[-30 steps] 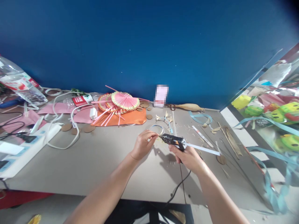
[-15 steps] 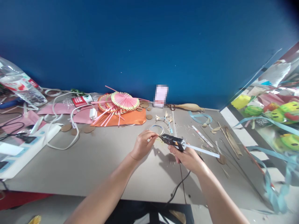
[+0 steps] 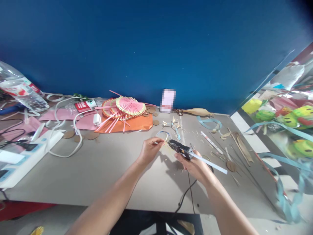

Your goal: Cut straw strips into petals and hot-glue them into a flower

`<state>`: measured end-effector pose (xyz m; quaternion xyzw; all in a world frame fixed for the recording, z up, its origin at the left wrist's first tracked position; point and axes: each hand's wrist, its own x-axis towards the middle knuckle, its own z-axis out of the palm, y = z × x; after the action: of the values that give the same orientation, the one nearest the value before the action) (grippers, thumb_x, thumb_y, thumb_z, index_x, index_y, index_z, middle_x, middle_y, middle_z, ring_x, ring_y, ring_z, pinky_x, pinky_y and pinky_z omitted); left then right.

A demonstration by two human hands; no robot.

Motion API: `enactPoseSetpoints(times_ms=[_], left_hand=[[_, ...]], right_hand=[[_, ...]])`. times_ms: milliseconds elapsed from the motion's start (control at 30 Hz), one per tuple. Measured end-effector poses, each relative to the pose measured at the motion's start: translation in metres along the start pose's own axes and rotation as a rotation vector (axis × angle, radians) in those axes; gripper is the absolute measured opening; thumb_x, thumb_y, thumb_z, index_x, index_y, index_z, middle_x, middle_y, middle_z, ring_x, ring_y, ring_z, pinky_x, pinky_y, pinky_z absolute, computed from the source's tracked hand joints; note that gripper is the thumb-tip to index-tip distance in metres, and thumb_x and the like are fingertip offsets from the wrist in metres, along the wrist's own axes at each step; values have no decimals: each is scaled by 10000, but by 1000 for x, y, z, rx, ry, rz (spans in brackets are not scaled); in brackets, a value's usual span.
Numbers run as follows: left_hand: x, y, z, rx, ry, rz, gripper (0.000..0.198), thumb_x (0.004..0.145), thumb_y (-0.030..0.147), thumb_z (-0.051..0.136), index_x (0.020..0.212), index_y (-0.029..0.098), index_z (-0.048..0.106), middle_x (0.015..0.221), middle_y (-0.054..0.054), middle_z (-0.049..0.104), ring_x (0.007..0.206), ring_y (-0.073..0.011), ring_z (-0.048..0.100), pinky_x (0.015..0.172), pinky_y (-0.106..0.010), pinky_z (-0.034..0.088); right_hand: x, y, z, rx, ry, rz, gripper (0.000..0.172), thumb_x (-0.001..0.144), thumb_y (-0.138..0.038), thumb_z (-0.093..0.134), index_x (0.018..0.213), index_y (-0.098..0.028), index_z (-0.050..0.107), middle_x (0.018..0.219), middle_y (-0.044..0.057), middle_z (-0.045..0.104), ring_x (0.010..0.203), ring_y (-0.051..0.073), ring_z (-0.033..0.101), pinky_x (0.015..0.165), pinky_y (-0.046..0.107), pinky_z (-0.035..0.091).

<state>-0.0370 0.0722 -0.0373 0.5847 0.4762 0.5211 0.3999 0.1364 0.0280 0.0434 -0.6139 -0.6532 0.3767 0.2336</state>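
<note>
My right hand (image 3: 195, 164) is closed round the grip of a black glue gun (image 3: 180, 148); a pale glue stick (image 3: 210, 163) pokes out of its back and its black cord (image 3: 186, 192) runs off the table's front edge. The nozzle points left, close to the fingertips of my left hand (image 3: 149, 149). That hand pinches a small thin pale piece that I cannot make out. Just behind my fingers a light-blue paper ring (image 3: 163, 134) lies on the grey table (image 3: 102, 169).
Pink pleated paper fans (image 3: 128, 106) rest on orange paper (image 3: 133, 124) at the back. White cables, a power strip (image 3: 26, 153) and a plastic bottle (image 3: 22, 89) crowd the left. Paper strips, brown card discs and dried leaves litter the right, beside a shiny panel (image 3: 276, 137).
The glue gun has tilted slightly, its glue-stick end dropping lower and nearer to me. My left hand has barely shifted.
</note>
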Motion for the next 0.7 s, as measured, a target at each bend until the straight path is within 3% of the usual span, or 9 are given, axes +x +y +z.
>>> enactPoseSetpoints(times_ms=[200,433,567,700], left_hand=[[1,2,0,-19,13,-87,134,697,243,561,727,155,657,708,-25,656,617,-129,582,556,-217,450],[0,8,0,-86,23,-73,96,665,219,581,678,161,657,682,-15,644,623,-126,572,561,-211,433],[6,7,-6,-219,112,-144,113,647,257,619,689,153,637,613,3,614,534,-96,530,538,-207,422],[12,5,-16,-405,222,-174,184,643,321,640,705,148,618,641,-4,609,572,-96,541,577,-220,448]], right_hand=[[-2,-3,-3,-22,-60,5,417,728,-495,492,466,-174,449,419,-31,451,434,100,423,458,217,337],[3,11,3,27,4,-37,416,739,-497,484,474,-177,467,392,-34,423,386,94,396,429,220,324],[5,22,8,-38,156,-60,327,751,-486,475,693,-173,549,516,-8,524,463,126,474,472,235,355],[2,22,21,-293,126,-129,266,718,-403,535,901,-212,509,792,25,575,652,167,543,575,254,383]])
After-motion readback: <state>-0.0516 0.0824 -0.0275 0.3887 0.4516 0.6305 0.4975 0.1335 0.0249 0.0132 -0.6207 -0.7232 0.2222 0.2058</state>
